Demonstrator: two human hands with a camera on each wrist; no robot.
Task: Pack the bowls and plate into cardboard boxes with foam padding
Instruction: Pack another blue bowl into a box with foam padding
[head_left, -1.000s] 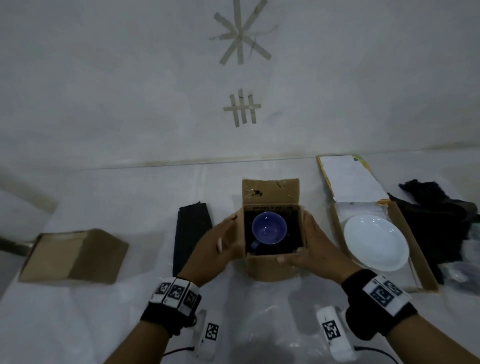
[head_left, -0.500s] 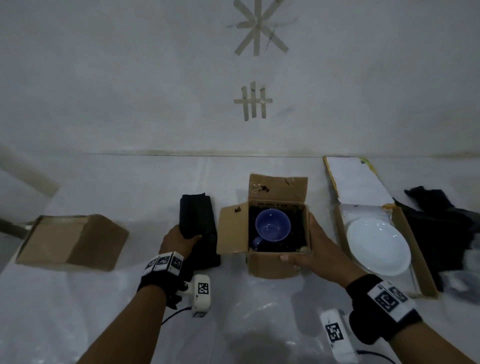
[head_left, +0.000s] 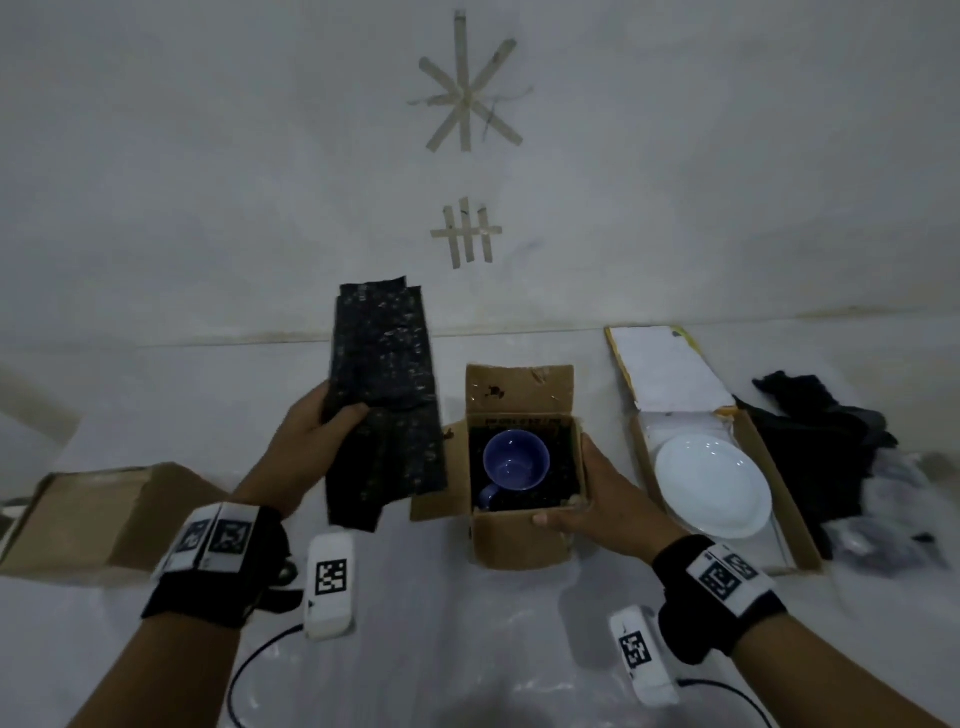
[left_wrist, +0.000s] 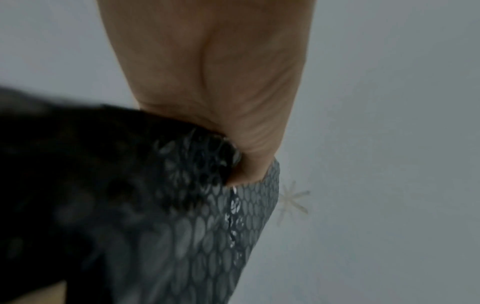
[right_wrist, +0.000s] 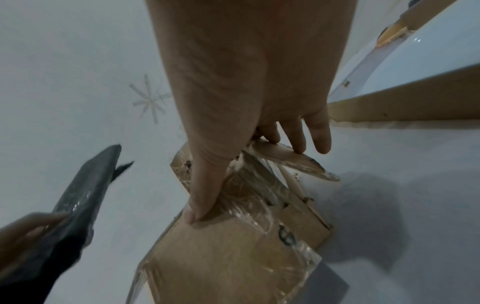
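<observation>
Two hands work: left hand (head_left: 306, 447) pinches a black foam sheet (head_left: 384, 395) aloft; right hand (head_left: 608, 499) clasps the open box (head_left: 519, 535), thumb on its near wall, blue cup (head_left: 515, 461) inside.

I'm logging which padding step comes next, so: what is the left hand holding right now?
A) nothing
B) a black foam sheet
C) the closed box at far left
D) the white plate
B: the left hand grips a black foam sheet raised off the table, beside the open box with the blue cup.
</observation>
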